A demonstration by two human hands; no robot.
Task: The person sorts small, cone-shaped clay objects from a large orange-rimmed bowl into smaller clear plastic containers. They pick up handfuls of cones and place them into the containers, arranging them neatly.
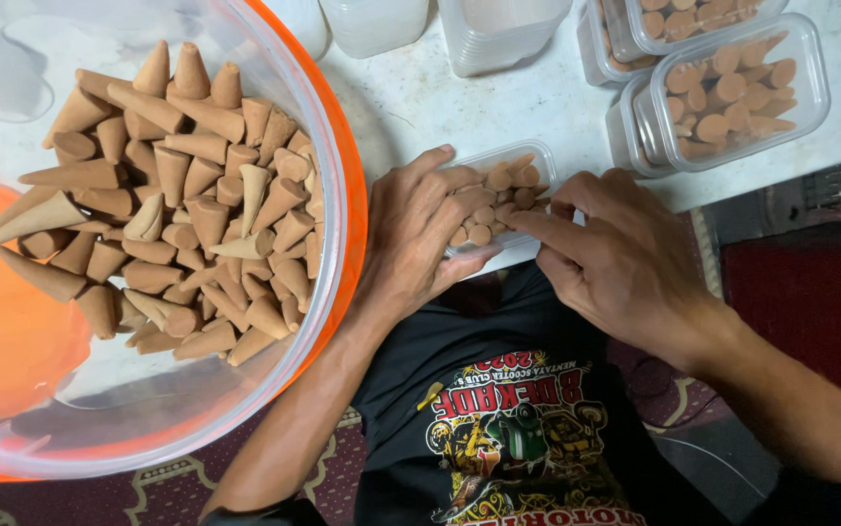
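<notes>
A big clear bowl [337, 209] of brown cones [186, 195] sits left on the white table [411, 97]. Filled tubs [732, 93] stand far right. At the table's edge, a small tub [527, 161] lies between both hands: left hand [415, 239] fingers spread over its cones, right hand [615, 258] fingers pinching one.

A single camera worn on the head is looking almost straight down past the person's chest, sitting close to the work. It is facing the near edge of the white counter [420, 97], which is filling the top of the frame, while the person's lap and patterned floor are taking the bottom. No second view is sharing the scene.
</notes>
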